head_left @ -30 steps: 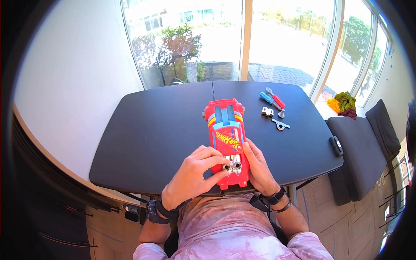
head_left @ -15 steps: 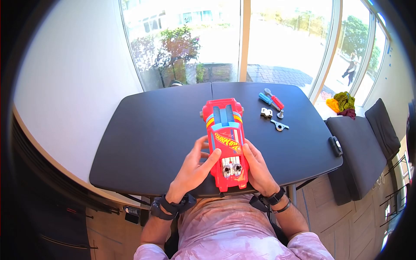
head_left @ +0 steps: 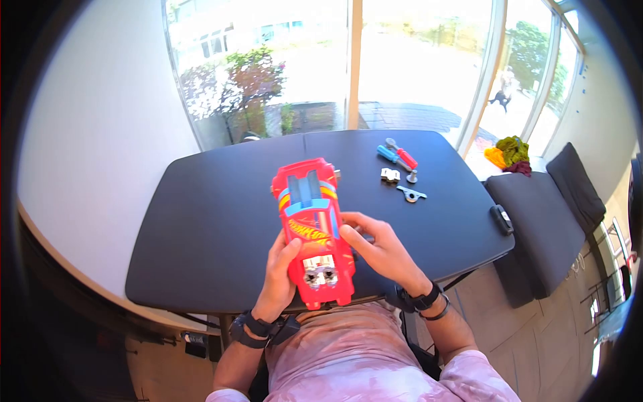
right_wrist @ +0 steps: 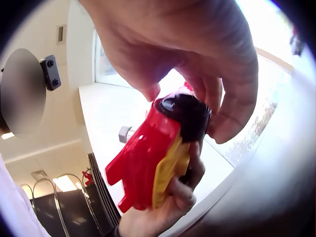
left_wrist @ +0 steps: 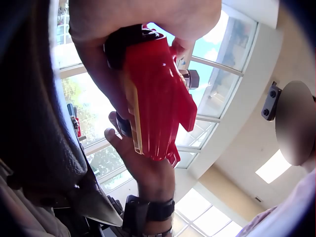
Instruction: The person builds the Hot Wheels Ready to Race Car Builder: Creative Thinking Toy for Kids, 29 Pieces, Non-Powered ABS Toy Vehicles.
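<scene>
A red Hot Wheels toy car point(head_left: 311, 234), with blue windows and a silver engine point(head_left: 320, 271), is held tilted above the table's near edge. My left hand point(head_left: 276, 276) grips its left side, thumb on top. In the right wrist view, left-hand fingers point(right_wrist: 183, 190) wrap its yellow underside. Beside the car's right edge is my right hand point(head_left: 383, 251), with bent, loosely spread fingers and the thumb tip right at the body. A black wheel point(right_wrist: 190, 116) shows below that hand's fingers in the right wrist view.
On the dark table point(head_left: 201, 228), to the right, lie a blue-handled screwdriver point(head_left: 387, 153), a red-handled tool point(head_left: 406, 159) and several small metallic parts, including a grey bracket point(head_left: 412, 195). A dark cushioned bench point(head_left: 536, 228) with coloured cloths point(head_left: 512, 155) stands beyond the table's right edge.
My left hand has moved from the engine to the car's left side and grips it there. The car has shifted left and tilted; my right hand has loosened toward its right edge.
</scene>
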Action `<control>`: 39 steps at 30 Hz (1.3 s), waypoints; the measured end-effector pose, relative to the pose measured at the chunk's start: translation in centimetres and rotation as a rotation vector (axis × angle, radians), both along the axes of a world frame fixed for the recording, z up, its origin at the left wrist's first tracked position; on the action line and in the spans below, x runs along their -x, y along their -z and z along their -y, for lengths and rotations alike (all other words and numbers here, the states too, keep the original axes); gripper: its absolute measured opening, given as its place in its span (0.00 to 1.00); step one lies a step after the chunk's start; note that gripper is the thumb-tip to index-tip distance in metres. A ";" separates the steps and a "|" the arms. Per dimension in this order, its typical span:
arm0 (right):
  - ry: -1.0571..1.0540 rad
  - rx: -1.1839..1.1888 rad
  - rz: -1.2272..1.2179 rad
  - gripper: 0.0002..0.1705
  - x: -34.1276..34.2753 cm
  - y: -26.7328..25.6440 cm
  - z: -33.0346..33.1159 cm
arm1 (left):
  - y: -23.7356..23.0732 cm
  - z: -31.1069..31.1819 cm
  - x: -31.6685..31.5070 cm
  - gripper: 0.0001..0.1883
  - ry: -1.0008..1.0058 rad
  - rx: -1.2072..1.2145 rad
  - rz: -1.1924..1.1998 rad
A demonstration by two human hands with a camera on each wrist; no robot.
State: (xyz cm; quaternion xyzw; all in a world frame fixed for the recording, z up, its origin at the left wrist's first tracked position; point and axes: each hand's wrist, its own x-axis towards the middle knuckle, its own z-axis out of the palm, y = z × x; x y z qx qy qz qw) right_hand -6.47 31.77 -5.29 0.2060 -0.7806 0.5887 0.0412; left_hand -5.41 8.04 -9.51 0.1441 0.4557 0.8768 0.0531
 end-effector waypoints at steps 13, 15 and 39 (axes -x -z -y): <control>0.644 -1.015 -0.341 0.09 16.1 0.8 -13.9 | -0.2 -0.5 -0.3 0.28 -0.049 -0.019 0.097; 0.650 -1.073 -0.294 0.09 17.4 1.8 -14.7 | -0.6 -0.6 -0.4 0.28 -0.057 -0.010 0.097; 0.589 -0.906 -0.305 0.05 18.6 2.0 -14.0 | -0.8 -0.3 -0.5 0.27 -0.062 0.002 0.081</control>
